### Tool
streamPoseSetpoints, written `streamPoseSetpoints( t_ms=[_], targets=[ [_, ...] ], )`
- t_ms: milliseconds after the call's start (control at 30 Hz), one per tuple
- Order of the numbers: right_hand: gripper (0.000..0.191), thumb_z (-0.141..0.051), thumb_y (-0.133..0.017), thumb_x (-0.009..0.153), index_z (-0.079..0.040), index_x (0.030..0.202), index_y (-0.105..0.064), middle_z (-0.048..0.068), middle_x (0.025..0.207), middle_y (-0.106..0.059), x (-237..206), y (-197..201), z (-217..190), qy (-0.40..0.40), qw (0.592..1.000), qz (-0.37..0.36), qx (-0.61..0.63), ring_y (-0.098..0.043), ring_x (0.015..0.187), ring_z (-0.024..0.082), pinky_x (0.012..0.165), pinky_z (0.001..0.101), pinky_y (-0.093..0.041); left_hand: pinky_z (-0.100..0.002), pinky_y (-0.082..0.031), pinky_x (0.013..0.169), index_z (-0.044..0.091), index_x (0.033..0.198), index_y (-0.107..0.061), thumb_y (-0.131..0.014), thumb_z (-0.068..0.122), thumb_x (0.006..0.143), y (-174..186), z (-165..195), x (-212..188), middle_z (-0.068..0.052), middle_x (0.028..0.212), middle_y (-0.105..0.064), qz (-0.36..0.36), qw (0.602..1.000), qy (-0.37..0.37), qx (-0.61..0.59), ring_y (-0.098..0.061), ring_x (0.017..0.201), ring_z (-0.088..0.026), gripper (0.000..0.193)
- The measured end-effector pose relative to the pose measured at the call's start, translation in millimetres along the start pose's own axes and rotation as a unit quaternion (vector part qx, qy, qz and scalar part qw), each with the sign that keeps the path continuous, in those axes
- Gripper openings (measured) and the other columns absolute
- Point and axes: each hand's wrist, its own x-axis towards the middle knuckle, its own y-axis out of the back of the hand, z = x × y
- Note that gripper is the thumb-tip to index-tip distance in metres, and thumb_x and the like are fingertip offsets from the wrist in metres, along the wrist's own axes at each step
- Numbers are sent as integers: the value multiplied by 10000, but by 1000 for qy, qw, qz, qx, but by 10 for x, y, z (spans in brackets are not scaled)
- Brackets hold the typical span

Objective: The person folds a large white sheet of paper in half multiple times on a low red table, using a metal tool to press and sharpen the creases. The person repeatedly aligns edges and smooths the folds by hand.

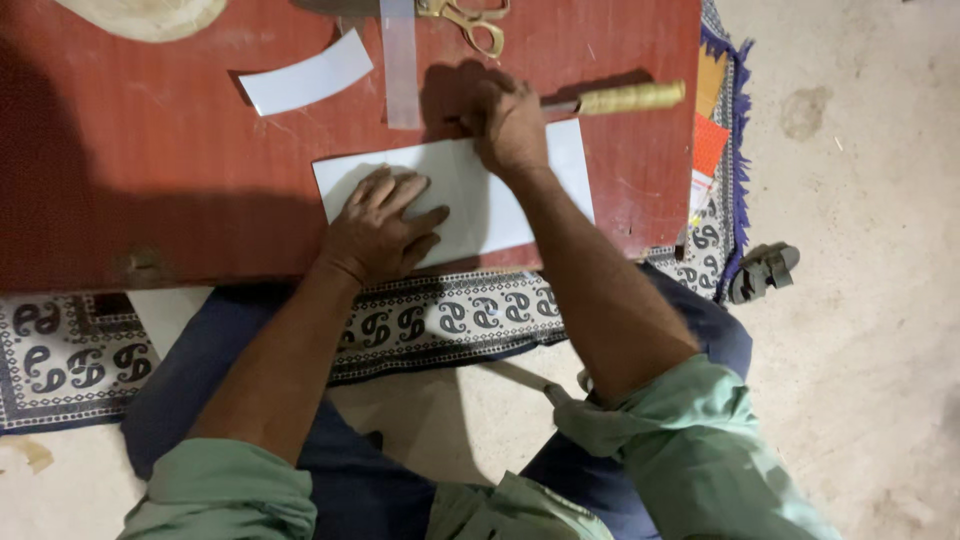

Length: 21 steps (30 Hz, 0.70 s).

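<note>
A white sheet of paper (480,205) lies on the red-brown wooden board (150,180). My left hand (380,228) presses flat on the sheet's near left part, fingers spread. At the sheet's far edge, my right hand (508,125) is closed around a tool with a pale wrapped handle (630,97) that sticks out to the right. The tool's working end is hidden under the hand.
A white paper strip (305,75), a translucent strip (400,60) and brass scissors (470,20) lie at the board's far side. A patterned mat (450,320) lies under the board. Orange and tan cards (708,130) sit at its right edge, a sandal (765,268) on the floor.
</note>
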Motion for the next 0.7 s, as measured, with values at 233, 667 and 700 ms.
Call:
streamPoseSetpoints(
  t_ms=[233, 667, 700],
  targets=[
    [497, -93, -719, 860, -51, 1343, -614, 248, 1370, -555, -650, 448, 311, 33, 997, -13, 73, -593, 1147, 412, 931, 494, -528, -496, -438, 1144, 245, 1240, -765, -717, 414, 947, -87, 43, -174, -134, 1386, -557, -6, 1000, -24, 7, -509, 1313, -359, 342],
    [395, -159, -743, 809, -121, 1180, -611, 155, 1103, -682, -1698, 1378, 884, -140, 967, -54, -208, -648, 1008, 393, 823, 569, -474, -370, -434, 1161, 149, 1090, -792, -776, 103, 908, -29, 336, -60, -47, 1493, -579, -62, 979, 148, -125, -506, 1384, -259, 189],
    [370, -176, -754, 783, -87, 1102, -588, 170, 1031, -700, -1729, 1414, 829, -148, 961, -69, -222, -683, 921, 393, 799, 565, -501, -354, -441, 1161, 150, 1109, -785, -758, 97, 935, -18, 340, -42, -35, 1500, -583, -66, 976, 155, -135, -507, 1390, -251, 184]
  ],
)
